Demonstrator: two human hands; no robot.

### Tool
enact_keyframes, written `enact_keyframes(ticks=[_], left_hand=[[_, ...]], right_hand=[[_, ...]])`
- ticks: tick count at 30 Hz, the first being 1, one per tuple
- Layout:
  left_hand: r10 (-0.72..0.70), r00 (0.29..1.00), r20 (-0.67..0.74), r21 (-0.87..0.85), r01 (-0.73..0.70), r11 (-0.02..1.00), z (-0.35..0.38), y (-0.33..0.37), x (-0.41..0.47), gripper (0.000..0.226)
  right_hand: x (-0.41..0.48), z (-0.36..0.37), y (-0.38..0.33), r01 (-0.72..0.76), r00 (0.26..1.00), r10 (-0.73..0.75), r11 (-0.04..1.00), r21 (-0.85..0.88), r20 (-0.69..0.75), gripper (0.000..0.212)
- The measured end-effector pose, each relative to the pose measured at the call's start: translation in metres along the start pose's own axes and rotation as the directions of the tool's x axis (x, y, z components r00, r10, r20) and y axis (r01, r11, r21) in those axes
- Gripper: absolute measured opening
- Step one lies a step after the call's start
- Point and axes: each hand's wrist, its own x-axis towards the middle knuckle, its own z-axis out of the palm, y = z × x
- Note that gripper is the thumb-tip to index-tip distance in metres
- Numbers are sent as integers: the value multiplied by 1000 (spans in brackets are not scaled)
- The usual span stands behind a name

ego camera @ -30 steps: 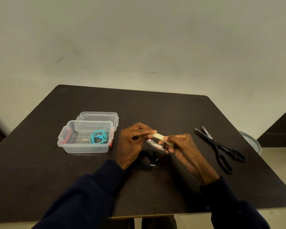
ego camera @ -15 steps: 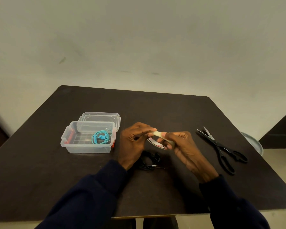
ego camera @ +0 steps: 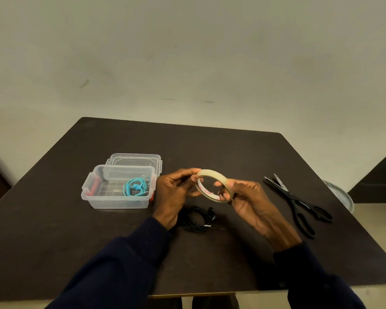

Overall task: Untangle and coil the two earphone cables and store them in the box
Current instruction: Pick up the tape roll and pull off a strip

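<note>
Nearest on the dark bench (ego camera: 54, 253), a black earphone cable (ego camera: 197, 220) lies coiled, its plug pointing to the right. Above it both hands hold a tape roll (ego camera: 214, 186), tilted, open side facing the person. The left hand (ego camera: 176, 192) pinches the roll's far-left rim; the right hand (ego camera: 252, 201) has its fingers closed on the near-right rim. Further left, the clear box (ego camera: 117, 186) is open and holds a coiled blue earphone cable (ego camera: 135, 186). The lid (ego camera: 135, 160) lies behind it. Black scissors (ego camera: 296, 202) lie right, blades pointing away.

2 long dark navy sleeves (ego camera: 120, 264), seemingly fleece; bare hands.
</note>
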Motion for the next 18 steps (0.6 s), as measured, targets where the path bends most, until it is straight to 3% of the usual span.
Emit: enact_keyframes(ticks=[9,18], left_hand=[[-180,983,24,-155,181,971,-1,1,1,21],[-112,994,17,-90,113,990,1,3,0,26]], right_hand=[[-3,9,-2,-10,1000,11,998,64,-6,46],[-2,17,0,33,997,-35,999,-29,-74,20]])
